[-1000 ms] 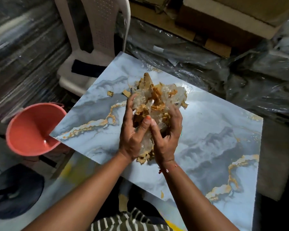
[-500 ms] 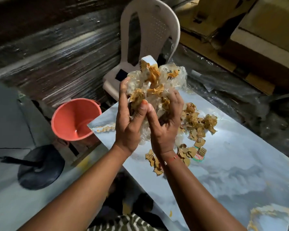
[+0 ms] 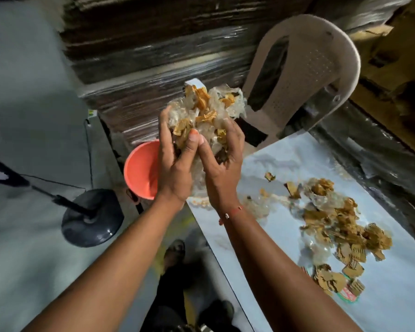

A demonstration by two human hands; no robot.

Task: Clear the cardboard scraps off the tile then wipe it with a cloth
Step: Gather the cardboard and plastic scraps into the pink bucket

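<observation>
Dim storage room w/ a grey floor and shrink-wrapped stacks [image 3: 153,68] along the back wall. Landmark: the marble-look tile [image 3: 309,168], pale blue-grey and glossy, lying flat at lower right.

Far left of the tile, a black fan base [image 3: 91,218] sits on the floor w/ its pole slanting off to the left. Nearer, just off the tile's left corner, is a coral-pink plastic bucket [image 3: 140,171], partly hidden by the left hand.

Left hand [image 3: 175,168] and right hand [image 3: 219,171] are raised together above the tile's left corner and the bucket, thumbs side by side. Both are cupped, fingers curled around one bundle of scraps [image 3: 204,111]: crumpled clear plastic film mixed w/ torn tan cardboard bits and a white strip sticking up on top. A thin red thread circles the right wrist.

Behind the tile's far end stands a beige plastic chair [image 3: 316,68] w/ a perforated back.

On the tile itself, towards its right side, loose cardboard scraps [image 3: 340,226] lie scattered: ragged brown corrugated pieces, some w/ film tangled in, a few w/ red-and-green print near the tile's near edge. Beyond the tile's right edge, dark plastic sheeting and brown cartons [image 3: 398,44].
</observation>
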